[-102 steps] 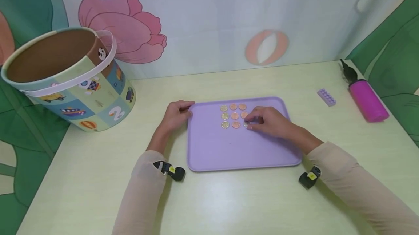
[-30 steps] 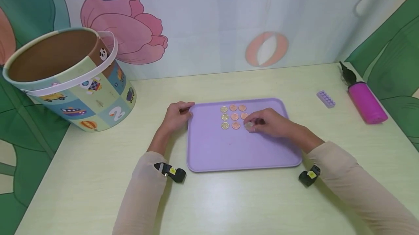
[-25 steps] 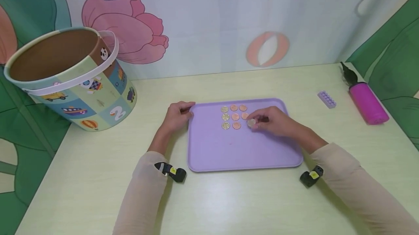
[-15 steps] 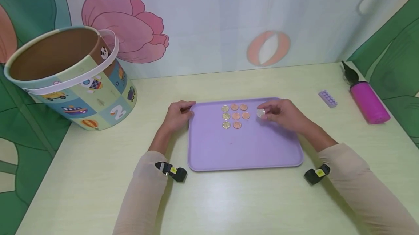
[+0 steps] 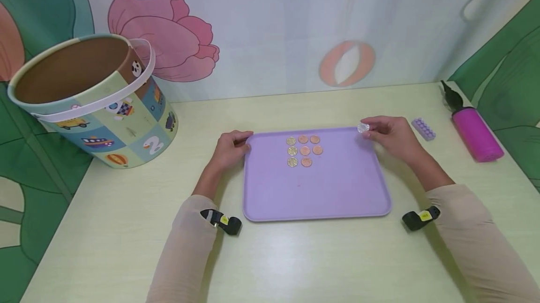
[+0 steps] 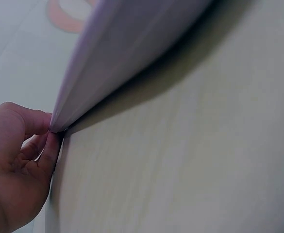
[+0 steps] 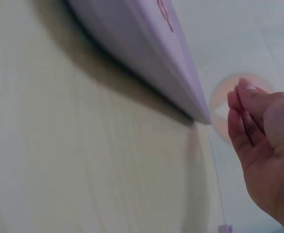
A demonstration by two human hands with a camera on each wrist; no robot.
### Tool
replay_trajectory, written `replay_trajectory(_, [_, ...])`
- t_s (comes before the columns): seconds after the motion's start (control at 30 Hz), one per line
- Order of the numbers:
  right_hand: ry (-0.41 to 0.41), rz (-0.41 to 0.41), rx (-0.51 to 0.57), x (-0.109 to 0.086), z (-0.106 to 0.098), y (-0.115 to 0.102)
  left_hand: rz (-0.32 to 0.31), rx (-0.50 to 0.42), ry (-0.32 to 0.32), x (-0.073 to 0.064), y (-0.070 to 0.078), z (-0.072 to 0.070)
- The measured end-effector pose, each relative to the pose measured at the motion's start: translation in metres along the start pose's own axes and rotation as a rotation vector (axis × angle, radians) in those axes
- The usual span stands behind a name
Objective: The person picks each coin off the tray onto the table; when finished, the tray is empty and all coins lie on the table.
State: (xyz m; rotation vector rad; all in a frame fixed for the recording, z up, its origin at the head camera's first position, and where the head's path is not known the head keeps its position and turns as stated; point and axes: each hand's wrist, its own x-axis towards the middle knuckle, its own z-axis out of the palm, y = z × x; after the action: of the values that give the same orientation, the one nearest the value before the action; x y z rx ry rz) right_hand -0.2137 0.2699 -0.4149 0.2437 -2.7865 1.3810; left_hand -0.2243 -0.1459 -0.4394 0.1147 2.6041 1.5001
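Bucket left, brick right, eight coins on tray. Right hand pinches silver coin near far right corner, face toward head camera; left hand pinches far left corner. Tray's long axis: left-right.

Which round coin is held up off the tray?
The silver-coloured round coin, pinched by the right hand; the three golden coins and five copper-coloured coins lie flat on the purple rectangular tray.

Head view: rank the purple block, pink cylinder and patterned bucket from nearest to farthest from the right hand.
From the right hand:
1. Purple block, just to its right.
2. Pink cylinder, farther right, past the block.
3. Patterned bucket, far left.
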Motion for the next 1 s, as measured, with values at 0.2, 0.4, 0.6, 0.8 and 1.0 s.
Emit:
replay_trajectory(0.2, [0.122, 0.016, -0.095, -0.001, -0.011, 0.022, -0.012, 0.004, 0.002, 0.000, 0.001, 0.000])
replay_trajectory(0.4, [0.056, 0.102, -0.168, -0.001, -0.020, 0.040, -0.022, 0.000, -0.001, 0.000, 0.001, 0.000])
replay_trajectory(0.6, [-0.016, 0.090, -0.250, 0.002, -0.023, 0.041, -0.023, 0.007, 0.003, 0.000, 0.001, 0.000])
replay_trajectory(0.8, [-0.057, 0.076, -0.291, 0.006, -0.022, 0.039, -0.023, 0.008, 0.010, 0.000, 0.001, 0.001])
replay_trajectory(1.0, [-0.071, 0.065, -0.301, 0.008, -0.022, 0.040, -0.019, 0.010, 0.014, 0.000, 0.000, 0.001])
